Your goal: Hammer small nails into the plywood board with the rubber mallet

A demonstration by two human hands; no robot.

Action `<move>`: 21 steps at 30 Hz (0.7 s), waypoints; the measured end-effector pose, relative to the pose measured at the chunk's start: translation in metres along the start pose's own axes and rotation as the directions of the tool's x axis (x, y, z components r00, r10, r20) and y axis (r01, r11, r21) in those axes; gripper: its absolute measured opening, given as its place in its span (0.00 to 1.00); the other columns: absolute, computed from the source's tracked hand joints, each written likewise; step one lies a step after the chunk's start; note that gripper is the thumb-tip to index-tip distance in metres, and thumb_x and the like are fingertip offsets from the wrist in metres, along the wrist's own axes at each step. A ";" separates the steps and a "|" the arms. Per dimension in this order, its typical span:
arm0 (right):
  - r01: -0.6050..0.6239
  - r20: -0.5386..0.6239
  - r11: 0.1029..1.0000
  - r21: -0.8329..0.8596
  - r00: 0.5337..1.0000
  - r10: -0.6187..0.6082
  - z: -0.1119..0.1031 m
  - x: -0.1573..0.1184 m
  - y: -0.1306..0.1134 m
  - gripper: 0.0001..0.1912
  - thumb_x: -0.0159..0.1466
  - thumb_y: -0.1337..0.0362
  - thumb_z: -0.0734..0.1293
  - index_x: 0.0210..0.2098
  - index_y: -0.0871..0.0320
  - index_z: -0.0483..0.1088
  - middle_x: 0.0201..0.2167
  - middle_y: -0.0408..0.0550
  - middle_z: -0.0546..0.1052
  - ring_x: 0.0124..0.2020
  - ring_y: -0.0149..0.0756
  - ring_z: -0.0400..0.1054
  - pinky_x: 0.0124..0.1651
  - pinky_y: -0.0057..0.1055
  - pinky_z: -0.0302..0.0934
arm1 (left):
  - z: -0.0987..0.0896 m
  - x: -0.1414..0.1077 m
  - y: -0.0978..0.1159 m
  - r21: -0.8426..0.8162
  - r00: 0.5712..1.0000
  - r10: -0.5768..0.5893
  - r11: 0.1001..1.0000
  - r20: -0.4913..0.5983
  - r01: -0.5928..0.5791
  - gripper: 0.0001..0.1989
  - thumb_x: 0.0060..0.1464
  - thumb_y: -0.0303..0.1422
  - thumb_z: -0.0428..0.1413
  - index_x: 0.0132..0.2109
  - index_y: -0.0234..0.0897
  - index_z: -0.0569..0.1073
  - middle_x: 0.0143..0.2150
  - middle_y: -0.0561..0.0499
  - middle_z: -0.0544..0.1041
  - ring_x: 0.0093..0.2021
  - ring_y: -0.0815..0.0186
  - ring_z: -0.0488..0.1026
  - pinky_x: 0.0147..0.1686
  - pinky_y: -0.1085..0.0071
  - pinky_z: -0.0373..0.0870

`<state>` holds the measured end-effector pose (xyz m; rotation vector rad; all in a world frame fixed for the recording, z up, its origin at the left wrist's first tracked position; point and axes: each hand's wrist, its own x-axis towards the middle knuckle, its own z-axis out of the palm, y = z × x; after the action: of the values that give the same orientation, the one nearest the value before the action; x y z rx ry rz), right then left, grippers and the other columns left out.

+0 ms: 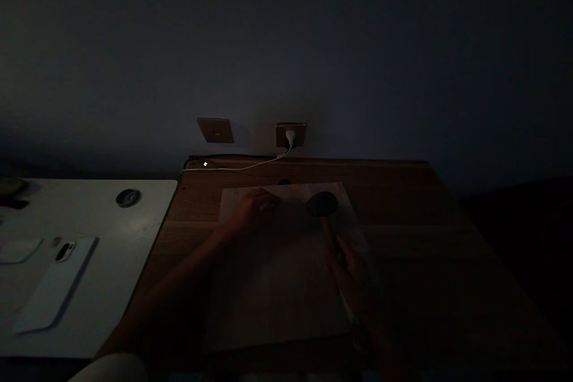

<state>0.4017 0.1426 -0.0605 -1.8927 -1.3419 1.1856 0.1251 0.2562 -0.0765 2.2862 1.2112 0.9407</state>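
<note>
The light is very dim. A pale flat board [277, 292] lies on the wooden table beneath both of my hands. My right hand [351, 277] is wrapped round the wooden handle of a mallet [323, 205], whose dark rounded head is over the board's far right part. Toward the board's far left corner, my left hand [256, 209] rests with its fingers curled together. A small pale bit shows at those fingertips, too dark to name. Just past the board's far edge sits a small black object [284, 181].
A white table [152, 203] adjoins on the left, bearing a dark tape roll [128, 197] and a white phone [56, 289]. Along the back of the wooden table [403, 191], a white cable [242, 168] runs to a plug [290, 137] in the wall socket.
</note>
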 end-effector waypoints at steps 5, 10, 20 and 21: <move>0.051 -0.026 0.998 -0.045 0.998 -0.052 0.004 0.000 -0.001 0.32 0.65 0.42 0.63 0.59 0.58 0.72 0.20 0.39 0.71 0.21 0.35 0.67 0.25 0.29 0.60 | 0.015 0.004 -0.019 0.069 0.999 -0.038 0.997 0.039 0.036 0.07 0.62 0.28 0.57 0.43 0.38 0.81 0.41 0.46 0.82 0.43 0.60 0.79 0.47 0.62 0.75; 0.069 0.009 0.995 -0.077 0.998 -0.069 0.001 -0.002 -0.004 0.29 0.65 0.44 0.64 0.56 0.57 0.74 0.19 0.41 0.72 0.23 0.37 0.68 0.27 0.29 0.61 | 0.017 0.004 -0.019 0.040 0.994 -0.100 0.994 0.048 0.099 0.10 0.63 0.28 0.56 0.47 0.38 0.81 0.43 0.46 0.82 0.43 0.61 0.79 0.47 0.63 0.75; 0.087 -0.025 0.996 -0.002 0.996 -0.087 0.013 0.004 -0.006 0.27 0.64 0.45 0.65 0.55 0.53 0.75 0.25 0.45 0.75 0.31 0.42 0.73 0.30 0.31 0.64 | 0.017 0.006 -0.021 0.121 0.992 -0.023 0.993 0.123 0.008 0.08 0.63 0.29 0.57 0.46 0.37 0.81 0.43 0.45 0.81 0.46 0.59 0.74 0.49 0.62 0.69; 0.092 -0.015 0.996 -0.006 0.996 -0.092 0.015 0.005 -0.007 0.26 0.64 0.45 0.66 0.55 0.53 0.75 0.25 0.45 0.76 0.31 0.42 0.73 0.30 0.31 0.64 | 0.017 0.007 -0.020 0.126 0.992 -0.014 0.992 0.126 -0.002 0.08 0.64 0.30 0.57 0.46 0.37 0.81 0.43 0.45 0.81 0.47 0.58 0.73 0.49 0.62 0.69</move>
<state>0.3860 0.1487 -0.0638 -1.8191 -1.4094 1.1211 0.1284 0.2728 -0.0975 2.3985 1.2541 0.7236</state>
